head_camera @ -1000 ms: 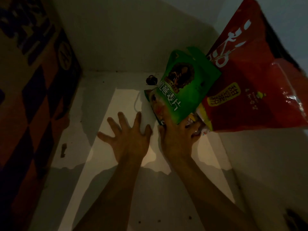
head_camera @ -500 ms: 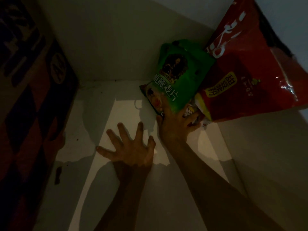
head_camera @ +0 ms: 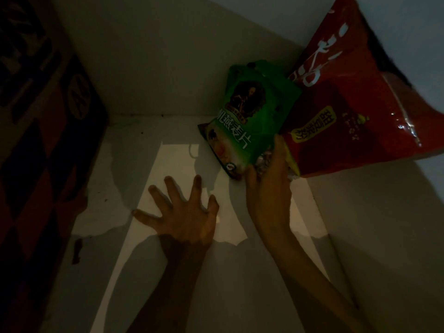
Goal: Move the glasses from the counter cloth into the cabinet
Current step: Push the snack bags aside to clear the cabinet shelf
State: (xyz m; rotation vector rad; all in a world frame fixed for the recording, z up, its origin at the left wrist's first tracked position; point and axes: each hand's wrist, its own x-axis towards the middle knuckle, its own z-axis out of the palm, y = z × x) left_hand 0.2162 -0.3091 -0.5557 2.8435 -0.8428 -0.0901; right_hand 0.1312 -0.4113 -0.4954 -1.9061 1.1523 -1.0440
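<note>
Fingers of the left hand (head_camera: 185, 212) are lying splayed on the white cabinet shelf (head_camera: 144, 272). Right hand (head_camera: 269, 186), at two o'clock from it, is pressing the glossy green foil pouch (head_camera: 252, 116) and red plastic bag (head_camera: 348, 104); its fingers' state is unclear.

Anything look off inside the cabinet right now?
The green bag and red bag lean askew in the right back corner, the right hand at their base. The shelf liner has a ragged, torn edge. No glasses visible.

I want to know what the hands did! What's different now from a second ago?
The right hand pushed the green bag and red bag back toward the right corner. The left hand stayed spread flat on the shelf. No glasses show.
</note>
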